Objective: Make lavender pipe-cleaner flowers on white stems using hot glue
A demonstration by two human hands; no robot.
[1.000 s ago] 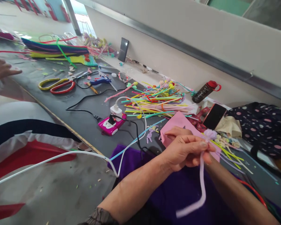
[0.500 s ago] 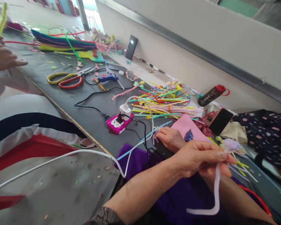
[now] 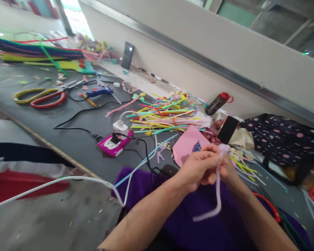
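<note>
My left hand (image 3: 199, 168) is closed in a pinch on a pipe cleaner flower, whose fluffy lilac head (image 3: 224, 149) shows above the fingertips. Its pale lilac stem (image 3: 218, 195) hangs below the hand and bends sharply to the left at the lower end. My right hand (image 3: 228, 170) is closed right beside the flower head, its fingers partly covered by the left hand; what they hold is hidden. Short lilac and cream pipe cleaner pieces (image 3: 161, 153) lie on the dark table to the left of a pink sheet (image 3: 188, 139).
A pink power strip (image 3: 112, 144) with plugs and cables stands left of a pipe cleaner bundle (image 3: 170, 120). Scissors (image 3: 48, 96) and a blue glue gun (image 3: 99, 91) lie farther left. A phone (image 3: 227, 129), bottle (image 3: 217, 104) and dotted bag (image 3: 272, 139) are at the right.
My right hand has left the short pieces and come up to the flower in my left hand. The view has swung right; the other person's hand has gone out of sight.
</note>
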